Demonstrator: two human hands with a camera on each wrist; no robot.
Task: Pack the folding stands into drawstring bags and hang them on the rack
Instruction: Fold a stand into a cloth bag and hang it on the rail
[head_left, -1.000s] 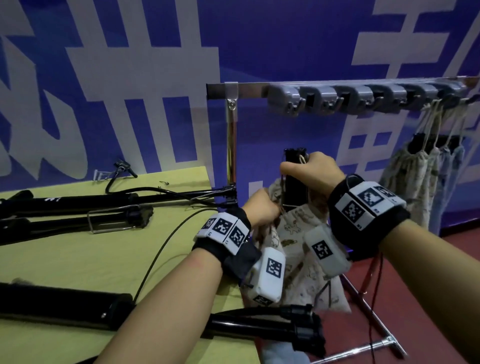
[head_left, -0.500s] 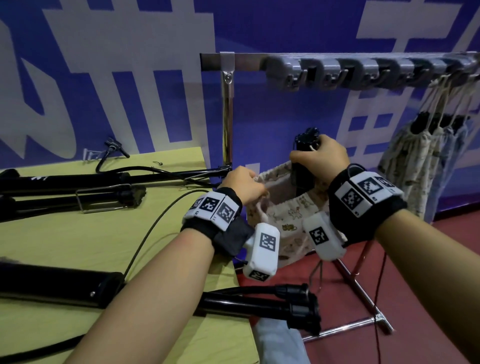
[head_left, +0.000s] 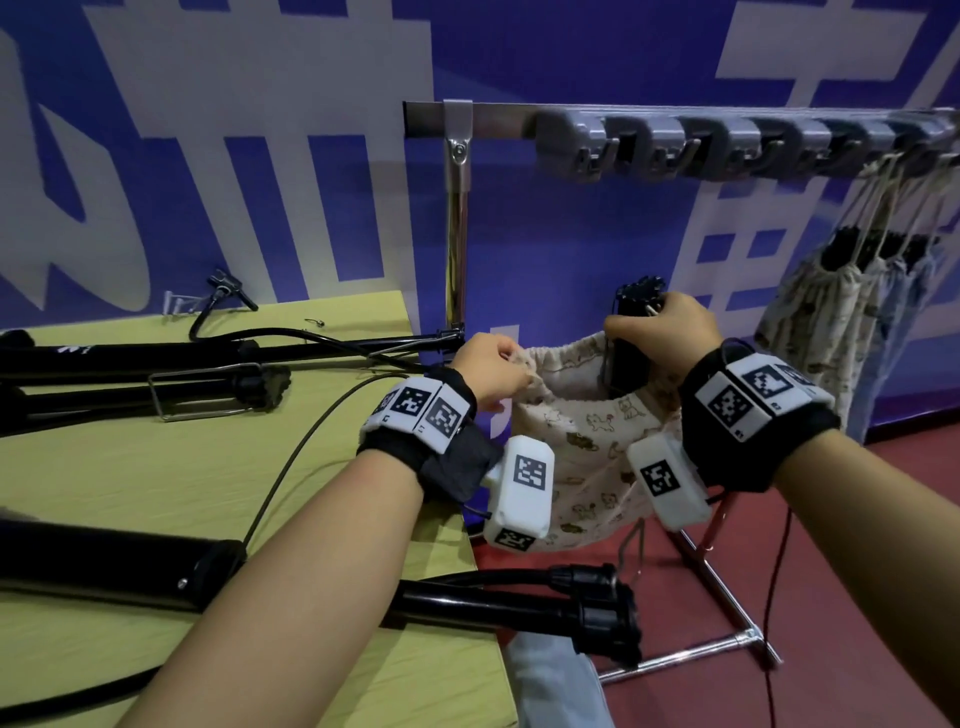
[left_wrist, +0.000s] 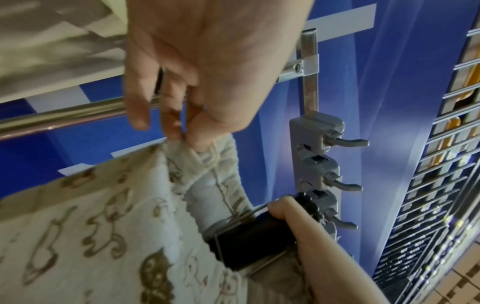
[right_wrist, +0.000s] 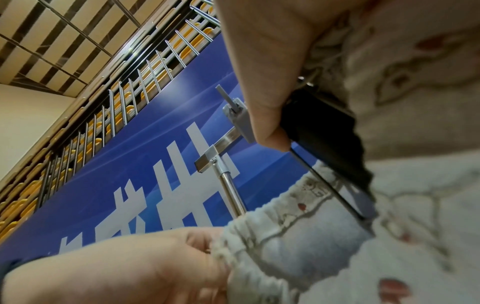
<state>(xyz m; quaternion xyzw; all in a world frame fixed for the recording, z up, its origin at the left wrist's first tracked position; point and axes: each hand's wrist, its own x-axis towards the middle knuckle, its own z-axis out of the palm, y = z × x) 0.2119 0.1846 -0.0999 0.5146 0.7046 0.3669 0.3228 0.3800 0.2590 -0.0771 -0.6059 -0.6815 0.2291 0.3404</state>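
A cream drawstring bag (head_left: 587, 441) printed with small animals hangs in the air between the table and the rack, its mouth stretched wide. My left hand (head_left: 491, 366) pinches the left end of the gathered rim (left_wrist: 182, 148). My right hand (head_left: 667, 335) grips a black folding stand (head_left: 631, 332) with a wire frame, together with the right side of the rim. The stand (left_wrist: 254, 240) stands upright with its lower part inside the bag (right_wrist: 324, 236) and its top poking out above my fingers. The rack's bar with grey hooks (head_left: 670, 148) runs above.
Several black folded stands (head_left: 119, 364) lie on the yellow-green table (head_left: 156, 478) at left; one (head_left: 519, 603) juts past its right edge. Several filled bags (head_left: 841, 306) hang at the rack's right end. The rack's chrome post (head_left: 457, 249) and base (head_left: 727, 587) stand on red floor.
My left hand has pulled the bag's rim leftward, stretching the mouth from bunched to wide. The right hand has stayed gripping the stand at the bag's right side.
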